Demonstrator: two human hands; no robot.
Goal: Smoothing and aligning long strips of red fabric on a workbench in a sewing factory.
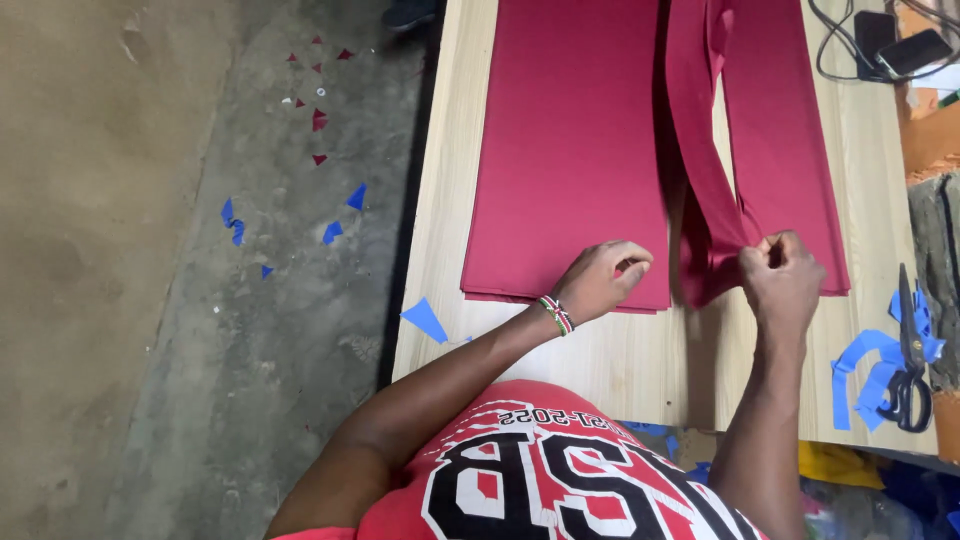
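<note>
R hand (781,281) pinches the near end of a narrow red fabric strip (700,150), fingers closed on it where it bunches up; strip runs away from the hand across the wooden table (620,360), lying betw two bigger red pieces. L hand (600,281) sits loosely curled, fingertips down on the near edge of a flat red fabric stack (570,150), pressing but not gripping anything; beaded wristband (556,314) on that wrist. 2nd red fabric piece (780,130) lies just beyond the R hand, partly under the strip. Right of the R hand, near the table edge: black scissors (910,370) on blue fabric scraps (868,365). Left of the L hand, a blue triangle offcut (425,320) hangs at the table edge; more blue + red bits on the concrete floor (200,300). Far right beyond the R hand: phone w/ cables (905,50).
</note>
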